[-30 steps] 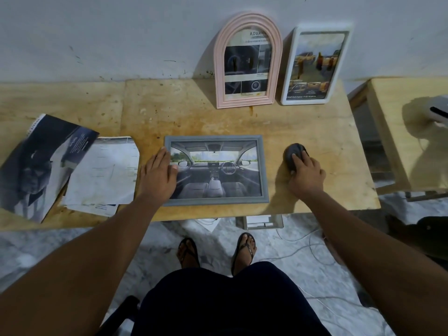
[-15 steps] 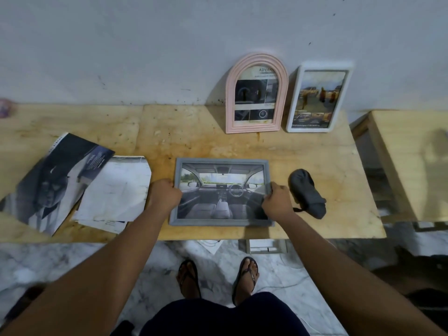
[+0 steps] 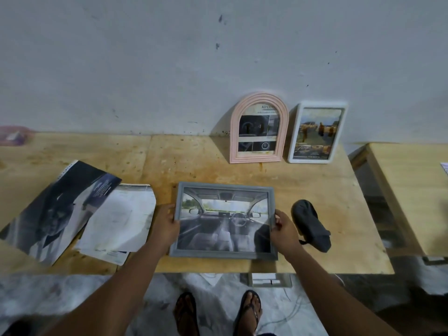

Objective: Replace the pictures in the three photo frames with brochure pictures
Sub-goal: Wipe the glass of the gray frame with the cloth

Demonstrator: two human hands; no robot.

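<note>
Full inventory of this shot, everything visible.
grey frame: 1, grey, table front centre
pink frame: 1, pink, against wall
white frame: 1, white, right of pink frame
brochure: 1, dark, table left
papers: few, white, beside brochure
cloth: 1, dark grey, right of grey frame
table: 1, light wood, centre
side table: 1, light wood, far right
feet: 2, dark sandals, floor
left hand: 1, grips grey frame's left edge
right hand: 1, grips its right edge
</note>
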